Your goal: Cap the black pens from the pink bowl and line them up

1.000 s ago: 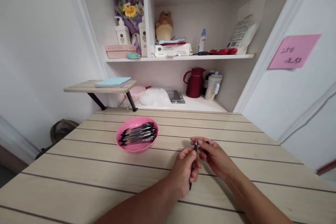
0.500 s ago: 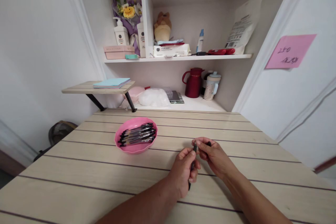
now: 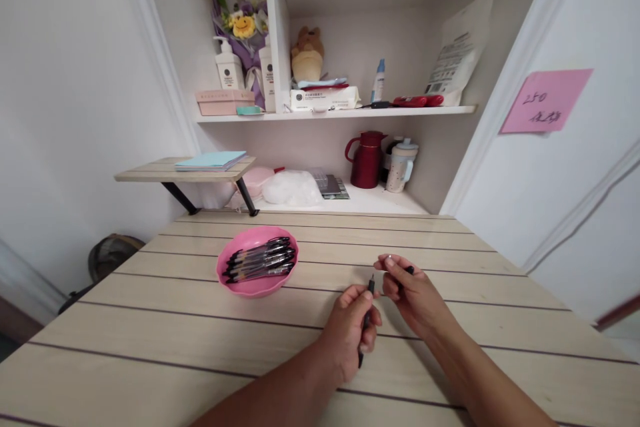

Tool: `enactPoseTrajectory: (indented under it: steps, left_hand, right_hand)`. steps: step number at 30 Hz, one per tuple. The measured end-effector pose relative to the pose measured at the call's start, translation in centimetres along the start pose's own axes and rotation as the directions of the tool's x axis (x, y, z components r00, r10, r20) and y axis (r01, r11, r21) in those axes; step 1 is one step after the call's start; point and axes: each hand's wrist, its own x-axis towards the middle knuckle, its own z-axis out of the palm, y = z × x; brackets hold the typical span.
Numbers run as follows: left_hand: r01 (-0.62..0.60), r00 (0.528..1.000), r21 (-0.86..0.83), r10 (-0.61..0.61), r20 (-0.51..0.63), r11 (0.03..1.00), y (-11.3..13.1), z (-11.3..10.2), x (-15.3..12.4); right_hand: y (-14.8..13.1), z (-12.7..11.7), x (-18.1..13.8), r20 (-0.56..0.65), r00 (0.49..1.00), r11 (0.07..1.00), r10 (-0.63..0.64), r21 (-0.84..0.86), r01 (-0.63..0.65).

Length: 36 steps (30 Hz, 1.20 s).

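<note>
My left hand [image 3: 350,327] is closed around a black pen [image 3: 367,320], held nearly upright above the wooden table [image 3: 165,340]. My right hand [image 3: 413,293] sits just to its right, fingers curled and pinched on a small black pen part [image 3: 409,270], with a tiny pale piece at its fingertips. The two hands are slightly apart. A pink bowl [image 3: 257,268] with several black pens [image 3: 260,259] rests on the table to the left of my hands.
Behind the table a small raised shelf [image 3: 185,175] carries a blue notebook. Wall shelves hold a red jug [image 3: 367,160], a cup, bottles, a plush toy and boxes. A pink note [image 3: 545,100] sticks on the right wall.
My right hand has pulled away to the right from the pen's top, taking a small part with it. The left hand has stayed about where it was.
</note>
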Motion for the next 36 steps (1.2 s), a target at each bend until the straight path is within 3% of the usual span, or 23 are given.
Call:
enactPoseTrajectory:
  steps: [3,7,13,16,18,20,22,24,25,30,36]
  left_hand:
    - [-0.026,0.998,-0.092,0.020,-0.067,0.995,0.0,0.0,0.2]
    - [-0.187,0.978,-0.331,0.144,-0.151,0.925,0.5,-0.1,0.7]
    - [-0.212,0.977,-0.451,0.186,-0.101,0.867,1.1,-0.2,1.5]
    - [-0.188,0.982,-0.454,0.179,-0.062,0.871,0.9,-0.3,1.6]
    - [-0.129,0.991,-0.456,0.124,-0.043,0.881,0.6,-0.4,1.6]
    - [-0.051,0.998,-0.450,0.033,-0.047,0.892,0.5,-0.7,1.6]
    - [-0.002,0.998,-0.432,-0.023,-0.054,0.902,0.4,-0.9,1.5]
    - [0.006,0.999,-0.404,-0.025,-0.042,0.915,0.3,-1.0,1.5]
    - [0.006,0.999,-0.390,-0.021,-0.034,0.921,0.3,-1.0,1.5]
    - [0.054,0.998,-0.344,-0.055,0.009,0.937,0.3,-1.1,1.8]
    - [0.114,0.993,-0.336,-0.110,0.032,0.935,-0.2,-2.0,2.9]
  right_hand:
    - [-0.2,0.2,0.1,-0.037,0.999,0.991,0.011,-0.130,-0.016]
    - [0.0,1.3,-0.6,0.047,0.998,0.936,0.030,-0.351,-0.011]
    - [1.5,2.7,-1.6,0.266,0.946,0.797,-0.185,-0.522,0.302]
    - [1.6,1.8,-1.1,0.252,0.948,0.765,-0.193,-0.567,0.306]
    - [1.0,0.0,0.0,0.204,0.966,0.727,-0.160,-0.637,0.255]
    - [-0.3,-2.6,2.0,0.139,0.979,0.626,-0.149,-0.753,0.202]
    - [-2.0,-5.9,4.5,0.071,0.978,0.422,-0.195,-0.894,0.150]
    - [-3.8,-9.3,7.0,-0.003,0.968,0.103,-0.251,-0.994,0.024]
    - [-4.5,-10.8,8.1,-0.036,0.963,0.054,-0.266,-0.998,-0.022]
    - [-6.1,-15.9,12.2,-0.130,0.950,-0.036,-0.284,-0.989,-0.146]
    - [-6.0,-18.2,15.3,-0.162,0.950,-0.075,-0.267,-0.979,-0.188]
